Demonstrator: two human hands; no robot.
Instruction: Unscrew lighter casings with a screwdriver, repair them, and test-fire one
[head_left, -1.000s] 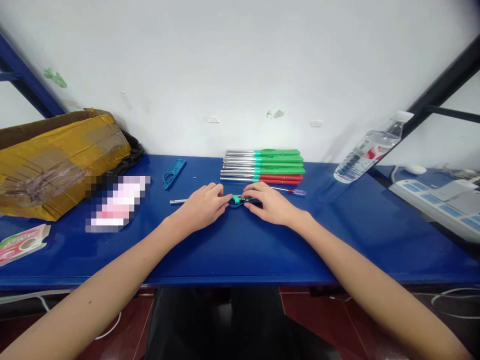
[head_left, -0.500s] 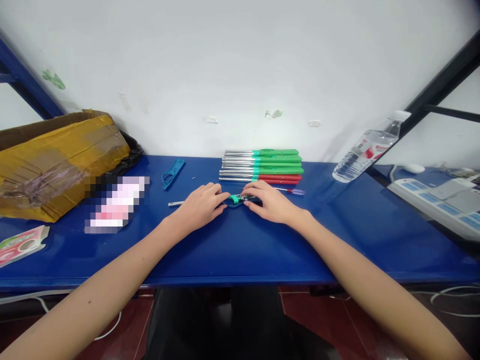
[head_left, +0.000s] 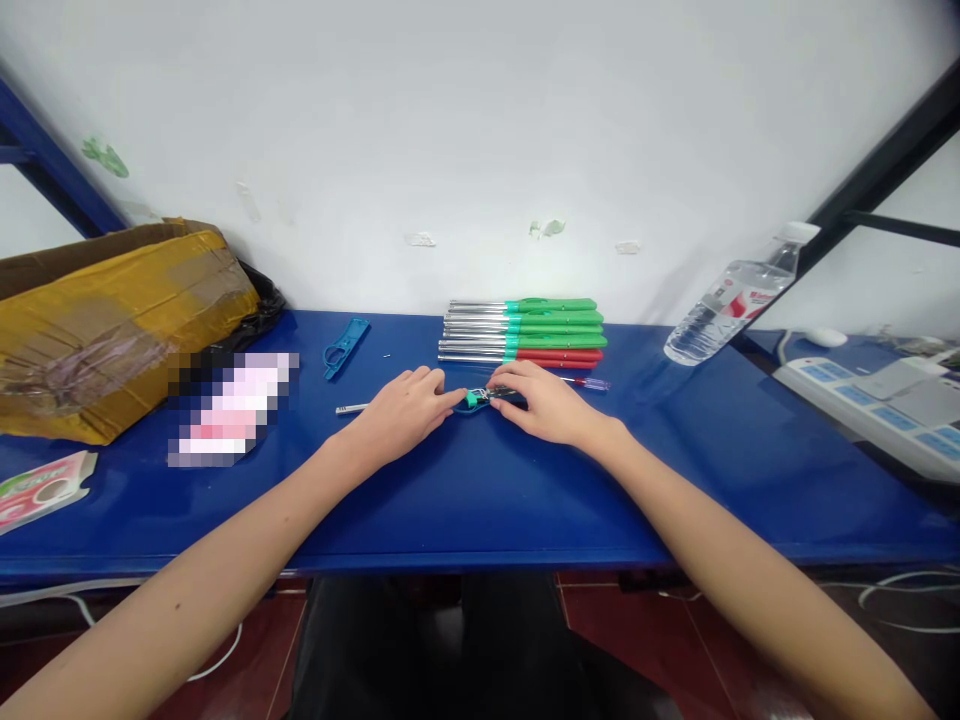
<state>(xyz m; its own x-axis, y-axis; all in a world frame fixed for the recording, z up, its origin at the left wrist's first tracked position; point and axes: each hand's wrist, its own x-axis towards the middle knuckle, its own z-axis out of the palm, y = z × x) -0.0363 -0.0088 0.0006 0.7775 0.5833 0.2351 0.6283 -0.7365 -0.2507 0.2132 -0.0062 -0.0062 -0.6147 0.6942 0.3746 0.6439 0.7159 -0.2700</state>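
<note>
Between my hands on the blue table lies an opened long-nosed gas lighter point(head_left: 474, 403), its blue half shell showing a green trigger and inner parts. My left hand point(head_left: 405, 410) is closed on its left part, index finger at the green trigger; the metal tube point(head_left: 351, 408) sticks out to the left beneath it. My right hand point(head_left: 536, 402) grips the handle end, fingertips at the small inner parts, which are too small to tell apart. A loose blue half shell point(head_left: 347, 349) lies farther back on the left. Behind my right hand is a screwdriver point(head_left: 592, 384) with a purple handle.
Several green and red lighters point(head_left: 559, 330) lie in a row by the wall. A water bottle point(head_left: 731, 300) leans at the right, near a power strip point(head_left: 885, 405). On the left are a taped cardboard box point(head_left: 120, 330) and a torn package piece point(head_left: 49, 490).
My left index finger has shifted slightly at the green trigger, and my right fingers have moved a little to the right. The lighter stays in place.
</note>
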